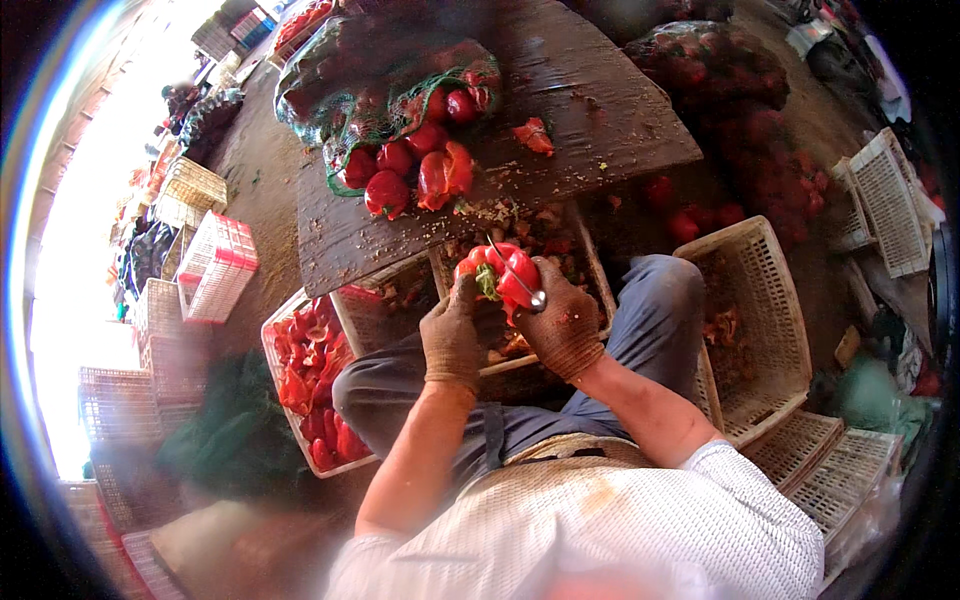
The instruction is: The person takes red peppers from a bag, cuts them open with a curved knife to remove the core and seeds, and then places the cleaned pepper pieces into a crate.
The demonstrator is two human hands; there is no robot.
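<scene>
A red bell pepper [508, 268] with a green stem is held up between my two gloved hands, above a crate of scraps. My left hand [452, 335], in a brown-stained knit glove, closes on the stem side of the pepper. My right hand [562, 318], gloved the same way, is closed at the other side. A thin, curved metal tool [519, 273] with a shiny rounded end lies across the pepper against my right fingers; its grip is hidden. On the wooden table [590, 120] ahead, several red peppers [388, 192] spill from a green mesh sack [350, 80].
Beside my left knee stands a crate [322, 465] of cut red peppers. The scrap crate [592, 255] is between my knees, partly under the table edge. To my right sits a pale plastic crate [785, 300] with a few scraps. Full mesh sacks [710, 65] stand at the far right.
</scene>
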